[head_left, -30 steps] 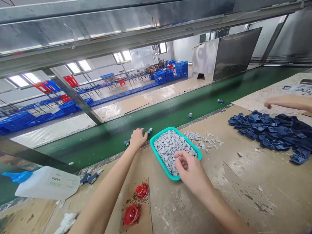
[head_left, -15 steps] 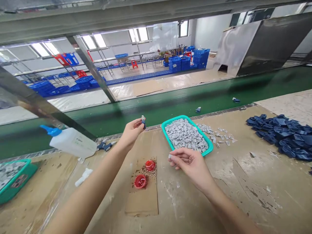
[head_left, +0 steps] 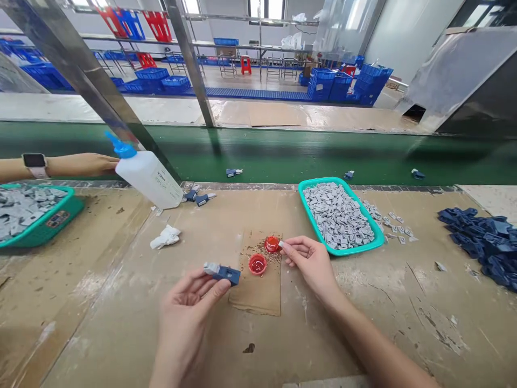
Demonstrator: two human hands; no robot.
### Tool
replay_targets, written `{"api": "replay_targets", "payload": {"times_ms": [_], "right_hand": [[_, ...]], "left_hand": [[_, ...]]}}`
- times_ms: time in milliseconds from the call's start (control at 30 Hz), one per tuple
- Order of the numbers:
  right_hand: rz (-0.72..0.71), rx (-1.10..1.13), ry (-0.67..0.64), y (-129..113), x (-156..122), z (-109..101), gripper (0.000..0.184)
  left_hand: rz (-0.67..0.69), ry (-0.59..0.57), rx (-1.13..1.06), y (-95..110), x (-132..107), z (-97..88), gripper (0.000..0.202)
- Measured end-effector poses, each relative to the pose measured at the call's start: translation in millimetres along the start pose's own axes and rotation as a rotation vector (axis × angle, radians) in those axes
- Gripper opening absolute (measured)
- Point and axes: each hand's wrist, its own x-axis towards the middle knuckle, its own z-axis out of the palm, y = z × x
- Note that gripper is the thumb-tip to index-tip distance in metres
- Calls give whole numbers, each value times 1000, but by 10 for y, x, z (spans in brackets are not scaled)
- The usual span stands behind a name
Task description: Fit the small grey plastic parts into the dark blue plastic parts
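Note:
My left hand (head_left: pixel 189 307) is closed on a navy plastic part (head_left: pixel 229 275) with a light grey end, held above the table in front of me. In my right hand (head_left: pixel 309 264), thumb and forefinger pinch a small pale grey plastic piece (head_left: pixel 281 244). That piece is at the right side of a red cap-like cup (head_left: pixel 272 244); I cannot tell whether they touch. Nearer to me stands a second red cup (head_left: pixel 257 264) with shiny liquid inside. Both cups are on a stained cardboard strip (head_left: pixel 258 299). Right of them, a teal tray (head_left: pixel 377 240) holds many small grey pieces.
A white squeeze bottle (head_left: pixel 151 180) leans at left, near another person's hand (head_left: pixel 92 163). A crumpled white tissue (head_left: pixel 165 237) and navy parts (head_left: pixel 202 198) are nearby. Beyond runs a green conveyor belt (head_left: pixel 274 153). A navy pile (head_left: pixel 480 242) is at right, another teal tray (head_left: pixel 48 234) at left.
My left hand has come back from the belt's edge towards me. My right hand has brought the grey piece to the red cup. Another person's arm shows at left; another part shows on the belt.

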Motion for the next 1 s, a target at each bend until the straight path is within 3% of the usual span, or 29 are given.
{"api": "replay_targets", "payload": {"times_ms": [300,600,767,1000], "right_hand": [[-4,-22,-17,95,37,39,30],[11,15,-33,4,-1,26,29],[62,98,-176,-103,-159,-26,23],[89,65,-371,-181,-337,-31,19]], "left_hand": [[-77,-110,-42,-84,-135,106,25],[-2,-69,-121,-169,-172,245,24],[90,-14,-118,-123,-206,381,25],[163,-40,-20,-70,-312,445,24]]}}
